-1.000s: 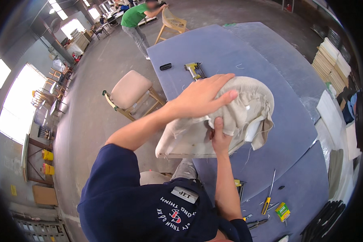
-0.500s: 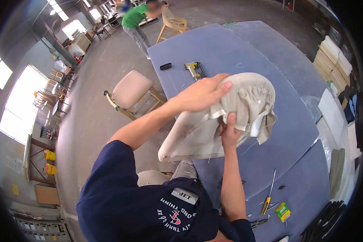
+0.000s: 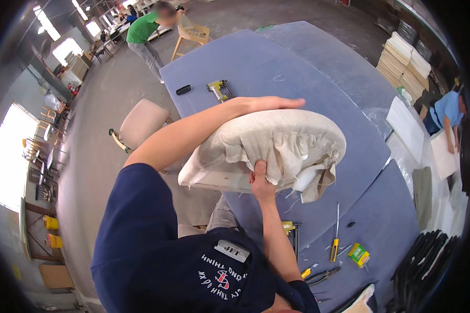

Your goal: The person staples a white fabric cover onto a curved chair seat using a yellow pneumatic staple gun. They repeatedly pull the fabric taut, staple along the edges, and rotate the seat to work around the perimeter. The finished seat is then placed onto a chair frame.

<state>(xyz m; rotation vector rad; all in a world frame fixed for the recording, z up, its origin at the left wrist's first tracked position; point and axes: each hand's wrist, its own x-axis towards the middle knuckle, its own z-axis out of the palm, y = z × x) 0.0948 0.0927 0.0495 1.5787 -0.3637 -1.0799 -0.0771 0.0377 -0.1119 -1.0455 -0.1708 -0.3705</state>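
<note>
Over the table I have an upholstered chair cushion (image 3: pixel 322 127) tilted up, covered in beige cloth. Its loose fabric edge (image 3: pixel 261 143) lies gathered in folds across the underside, with white padding (image 3: pixel 309 176) and frayed threads showing at the right end. My right hand (image 3: pixel 262 180) is closed on the near edge of the gathered fabric, thumb on top; the other fingers are mostly hidden beneath. Along the cushion's far upper edge my left hand (image 3: pixel 277 103) lies flat with fingers stretched out. A yellow staple gun (image 3: pixel 221 91) lies on the table beyond my left forearm.
The blue-grey table (image 3: pixel 350 120) carries a black block (image 3: pixel 183 89), a yellow-handled screwdriver (image 3: pixel 335 250), pliers (image 3: pixel 322 276), a green-yellow box (image 3: pixel 359 254) and another tool (image 3: pixel 292 232). A padded chair (image 3: pixel 143 125) stands left. Co-workers are at the back (image 3: pixel 143 31) and right (image 3: pixel 448 115).
The cushion has turned and tilted, showing more of its rounded edge. My left hand has slid from the gathered fabric onto the far edge. My view has shifted right; a co-worker in blue appears there.
</note>
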